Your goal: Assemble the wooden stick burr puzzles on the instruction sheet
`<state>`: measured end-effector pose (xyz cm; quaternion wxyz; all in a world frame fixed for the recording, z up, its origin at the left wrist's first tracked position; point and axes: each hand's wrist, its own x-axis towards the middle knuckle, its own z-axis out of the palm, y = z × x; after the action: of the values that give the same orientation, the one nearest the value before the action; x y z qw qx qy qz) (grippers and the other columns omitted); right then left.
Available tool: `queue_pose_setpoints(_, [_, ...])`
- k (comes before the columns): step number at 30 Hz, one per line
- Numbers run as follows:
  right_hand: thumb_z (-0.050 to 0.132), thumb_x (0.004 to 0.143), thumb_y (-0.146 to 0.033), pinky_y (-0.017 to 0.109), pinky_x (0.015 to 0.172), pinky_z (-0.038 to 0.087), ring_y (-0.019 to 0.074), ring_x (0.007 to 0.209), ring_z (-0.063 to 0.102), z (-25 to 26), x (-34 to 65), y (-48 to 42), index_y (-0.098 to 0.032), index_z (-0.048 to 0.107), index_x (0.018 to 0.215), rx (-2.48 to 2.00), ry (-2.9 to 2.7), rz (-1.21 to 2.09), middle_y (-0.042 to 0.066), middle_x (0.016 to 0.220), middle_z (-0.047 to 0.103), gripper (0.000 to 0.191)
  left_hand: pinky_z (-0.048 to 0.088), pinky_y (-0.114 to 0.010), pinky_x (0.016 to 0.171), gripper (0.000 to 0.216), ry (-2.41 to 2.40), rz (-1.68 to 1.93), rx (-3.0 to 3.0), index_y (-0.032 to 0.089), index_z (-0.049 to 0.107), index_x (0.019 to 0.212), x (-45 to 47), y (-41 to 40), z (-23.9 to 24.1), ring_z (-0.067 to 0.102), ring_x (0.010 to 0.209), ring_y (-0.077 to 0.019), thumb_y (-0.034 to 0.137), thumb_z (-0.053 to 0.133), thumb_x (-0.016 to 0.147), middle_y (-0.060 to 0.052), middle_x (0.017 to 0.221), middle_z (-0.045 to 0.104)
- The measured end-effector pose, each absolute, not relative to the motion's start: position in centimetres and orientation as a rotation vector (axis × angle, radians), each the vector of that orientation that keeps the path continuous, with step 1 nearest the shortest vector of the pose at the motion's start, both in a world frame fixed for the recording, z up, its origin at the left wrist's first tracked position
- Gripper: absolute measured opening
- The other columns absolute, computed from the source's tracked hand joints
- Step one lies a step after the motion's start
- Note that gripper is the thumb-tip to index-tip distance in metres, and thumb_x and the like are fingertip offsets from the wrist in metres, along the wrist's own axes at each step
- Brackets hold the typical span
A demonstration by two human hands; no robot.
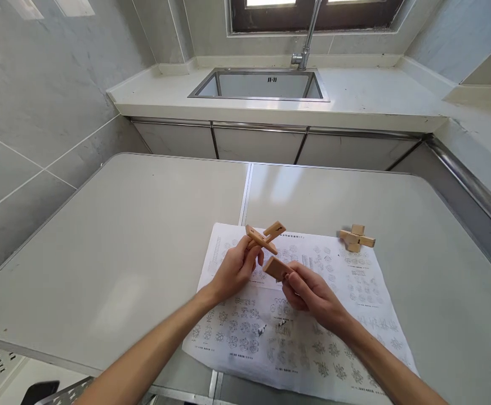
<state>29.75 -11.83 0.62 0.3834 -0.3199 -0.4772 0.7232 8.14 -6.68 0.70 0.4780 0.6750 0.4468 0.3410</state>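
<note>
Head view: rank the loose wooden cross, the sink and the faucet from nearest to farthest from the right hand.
From the right hand:
1. Loose wooden cross, on the sheet, up and to its right.
2. Sink, set in the far counter.
3. Faucet, behind the sink's rim.

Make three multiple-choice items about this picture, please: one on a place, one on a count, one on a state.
1. Where does the assembled wooden puzzle lie?
A. in the sink
B. on the printed sheet
C. on the floor

2. How many wooden bars does the left hand hold?
A. two, crossed
B. one
C. four

3. What is the state of the right hand?
A. open, flat
B. closed on a wooden block
C. empty

Answers: 1 B, it rests on the printed sheet. 2 A, the crossed bars show above its fingers. 3 B, the wooden block sticks out of its grip.
</note>
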Motion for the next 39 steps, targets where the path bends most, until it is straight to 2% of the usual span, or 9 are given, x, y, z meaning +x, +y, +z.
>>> queue_pose_setpoints(2, [0.050,0.110,-0.052,0.024,0.048,0.029,0.0094,0.050,0.033,1.0,29.8,-11.9,-0.021,0.060,0.111,-0.770,-1.155,1.889,-0.006,0.067,0.044,0.032,0.044,-0.026,0.063,0.024,1.139,0.846,1.762,0.020,0.058,0.112,8.0,-6.7,0.4,0.055,0.063,-0.0130,0.034,0.039,0.111,0.000,0.080,0.064])
queue_pose_setpoints(6, [0.046,0.111,-0.052,0.027,0.051,0.042,0.0121,0.053,0.057,1.5,29.8,-12.0,-0.023,0.053,0.131,-0.694,-1.198,1.911,0.002,0.087,0.066,0.036,0.048,-0.026,0.065,0.019,1.230,0.869,2.017,0.022,0.059,0.114,7.7,-6.6,0.0,0.065,0.066,-0.0158,0.026,0.042,0.109,-0.001,0.083,0.071])
queue_pose_setpoints(9, [0.045,0.111,-0.056,0.026,0.046,0.042,0.0142,0.051,0.067,1.4,29.5,-12.2,-0.021,0.054,0.125,-0.699,-1.244,1.876,0.010,0.101,0.076,0.039,0.051,-0.028,0.067,0.021,1.209,0.861,2.138,0.022,0.062,0.114,7.7,-6.6,0.2,0.070,0.068,-0.0173,0.025,0.041,0.109,-0.004,0.090,0.077])
queue_pose_setpoints(13, [0.044,0.111,-0.055,0.024,0.043,0.038,0.0105,0.040,0.055,1.2,29.0,-12.6,-0.020,0.058,0.102,-0.782,-1.236,1.762,0.007,0.078,0.078,0.039,0.056,-0.033,0.078,0.030,1.126,0.751,2.228,0.022,0.064,0.125,7.9,-6.7,0.8,0.075,0.081,-0.0198,0.024,0.037,0.111,-0.008,0.104,0.080])
queue_pose_setpoints(17, [0.048,0.110,-0.055,0.025,0.043,0.038,0.0106,0.039,0.045,1.4,28.4,-13.0,-0.021,0.060,0.096,-0.882,-1.240,1.646,0.001,0.060,0.070,0.039,0.056,-0.035,0.079,0.032,1.080,0.700,2.337,0.022,0.066,0.129,8.0,-6.9,1.1,0.073,0.081,-0.0215,0.023,0.041,0.110,-0.007,0.096,0.078])
queue_pose_setpoints(22, [0.046,0.111,-0.052,0.028,0.052,0.046,0.0150,0.054,0.058,1.7,27.5,-13.5,-0.020,0.061,0.113,-0.870,-1.261,1.632,0.004,0.075,0.074,0.036,0.054,-0.034,0.076,0.026,1.041,0.692,2.368,0.020,0.068,0.122,8.2,-7.0,0.9,0.071,0.075,-0.0214,0.028,0.047,0.108,-0.005,0.085,0.074])
queue_pose_setpoints(28, [0.044,0.113,-0.047,0.031,0.059,0.049,0.0157,0.058,0.057,1.3,27.1,-14.1,-0.020,0.062,0.117,-0.920,-1.347,1.599,0.008,0.087,0.078,0.032,0.054,-0.035,0.078,0.021,1.011,0.709,2.305,0.019,0.070,0.106,8.3,-7.0,0.5,0.070,0.080,-0.0238,0.028,0.050,0.106,-0.009,0.085,0.072])
queue_pose_setpoints(34, [0.047,0.111,-0.048,0.030,0.057,0.050,0.0154,0.053,0.054,1.1,27.0,-14.2,-0.020,0.067,0.107,-1.082,-1.346,1.445,0.006,0.083,0.079,0.034,0.051,-0.033,0.072,0.022,1.045,0.628,2.396,0.019,0.068,0.106,8.3,-7.0,0.3,0.066,0.071,-0.0216,0.026,0.048,0.106,-0.006,0.077,0.068])
queue_pose_setpoints(39, [0.048,0.110,-0.050,0.030,0.055,0.048,0.0156,0.053,0.054,1.0,26.9,-14.1,-0.020,0.066,0.099,-1.133,-1.320,1.428,0.006,0.077,0.078,0.037,0.049,-0.032,0.068,0.018,1.072,0.678,2.454,0.020,0.064,0.104,8.2,-7.0,-0.3,0.066,0.068,-0.0205,0.025,0.048,0.107,-0.004,0.078,0.069])
